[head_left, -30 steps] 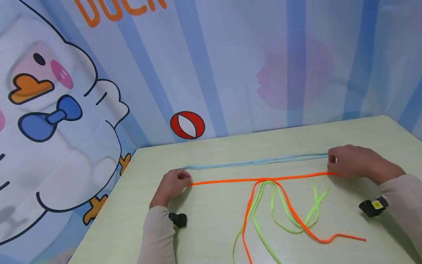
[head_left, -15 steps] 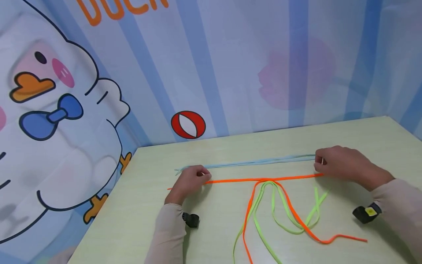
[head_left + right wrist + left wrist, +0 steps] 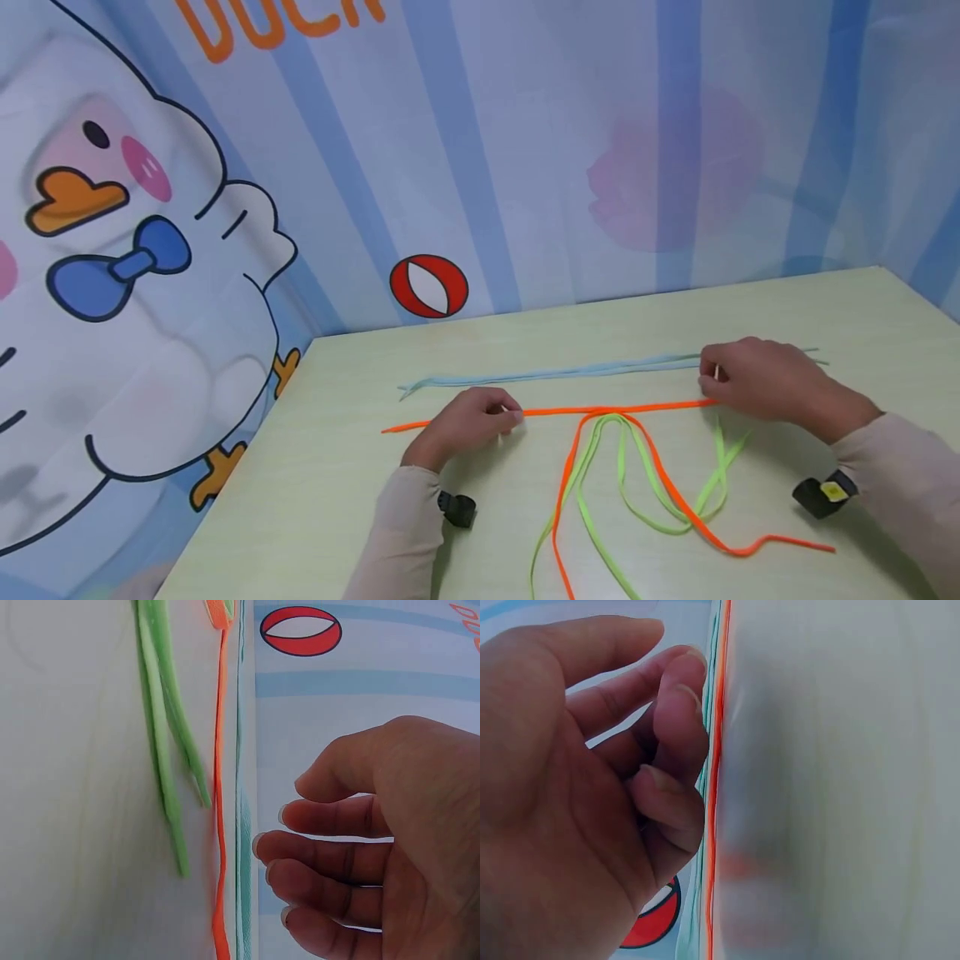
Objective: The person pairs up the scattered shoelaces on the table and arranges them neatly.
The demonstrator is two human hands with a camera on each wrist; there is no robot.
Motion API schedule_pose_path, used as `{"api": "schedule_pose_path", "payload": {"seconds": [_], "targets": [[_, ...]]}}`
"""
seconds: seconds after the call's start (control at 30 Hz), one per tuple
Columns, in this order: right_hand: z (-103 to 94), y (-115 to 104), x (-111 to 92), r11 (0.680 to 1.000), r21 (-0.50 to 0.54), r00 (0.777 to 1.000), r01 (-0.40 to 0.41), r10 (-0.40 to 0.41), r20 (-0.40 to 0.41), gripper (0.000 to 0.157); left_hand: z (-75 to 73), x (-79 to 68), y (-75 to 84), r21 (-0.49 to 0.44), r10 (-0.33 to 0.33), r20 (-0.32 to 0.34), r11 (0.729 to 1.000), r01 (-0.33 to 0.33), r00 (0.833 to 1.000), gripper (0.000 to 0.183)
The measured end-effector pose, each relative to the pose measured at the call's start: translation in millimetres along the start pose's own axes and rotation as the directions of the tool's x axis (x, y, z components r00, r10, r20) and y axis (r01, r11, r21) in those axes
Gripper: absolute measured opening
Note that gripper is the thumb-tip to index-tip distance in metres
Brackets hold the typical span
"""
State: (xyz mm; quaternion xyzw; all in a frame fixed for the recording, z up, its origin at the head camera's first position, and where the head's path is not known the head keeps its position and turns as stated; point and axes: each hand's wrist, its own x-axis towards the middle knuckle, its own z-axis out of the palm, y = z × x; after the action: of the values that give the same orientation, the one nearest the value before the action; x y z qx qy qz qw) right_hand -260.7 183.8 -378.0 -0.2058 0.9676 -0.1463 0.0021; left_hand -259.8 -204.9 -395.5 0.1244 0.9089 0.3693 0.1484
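Note:
A straight orange shoelace point(image 3: 558, 411) runs left to right across the table. My left hand point(image 3: 468, 423) is over its left part, thumb apart from the loosely bent fingers, whose tips are right beside the lace in the left wrist view. Toward its right end is my right hand point(image 3: 765, 382); the right wrist view shows its fingers point(image 3: 322, 855) spread and loosely bent, with nothing between them. At the lace's middle, a second orange lace point(image 3: 663, 467) and green laces point(image 3: 588, 517) are looped, their tails lying toward me. Light blue laces point(image 3: 555, 373) lie stretched out just behind.
The pale wooden table point(image 3: 262, 533) ends at the back against a printed cloth point(image 3: 540, 167) with blue stripes and a cartoon duck. A small black camera point(image 3: 457, 508) hangs at the left wrist, another black camera point(image 3: 823, 493) at the right.
My left hand has moved right along the orange lace, uncovering its left end and the blue laces' left ends. The right hand has shifted left, baring the blue laces' right ends.

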Motion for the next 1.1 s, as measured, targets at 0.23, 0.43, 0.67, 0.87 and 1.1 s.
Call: {"api": "schedule_pose_path", "payload": {"seconds": [0.23, 0.43, 0.67, 0.87, 1.1], "targets": [[4.3, -9.4, -2.1, 1.000, 0.020, 1.000, 0.020, -0.020, -0.006, 0.007, 12.4, -1.2, 15.1, 0.004, 0.038, 0.063, 0.999, -0.038, 0.997, 0.011], [6.9, -16.0, -2.5, 0.999, 0.018, 0.999, 0.038, -0.038, -0.011, 0.006, 22.4, -2.5, 26.0, 0.048, 0.078, 0.107, 0.995, -0.084, 0.991, 0.011], [11.1, -20.9, -4.9, 0.998, 0.020, 0.998, 0.067, -0.067, -0.019, 0.005, 32.9, -0.1, 33.3, 0.096, 0.072, 0.148, 0.992, -0.087, 0.986, 0.008], [14.8, -23.4, -4.4, 0.996, 0.016, 0.996, 0.090, -0.089, -0.029, 0.007, 38.8, -1.5, 37.8, 0.203, 0.066, 0.146, 0.975, -0.096, 0.987, 0.015], [16.7, -24.4, -4.5, 0.994, -0.004, 0.994, 0.106, -0.106, -0.041, 0.007, 44.9, -4.6, 46.2, 0.302, 0.080, 0.157, 0.945, -0.125, 0.984, 0.027]]}}
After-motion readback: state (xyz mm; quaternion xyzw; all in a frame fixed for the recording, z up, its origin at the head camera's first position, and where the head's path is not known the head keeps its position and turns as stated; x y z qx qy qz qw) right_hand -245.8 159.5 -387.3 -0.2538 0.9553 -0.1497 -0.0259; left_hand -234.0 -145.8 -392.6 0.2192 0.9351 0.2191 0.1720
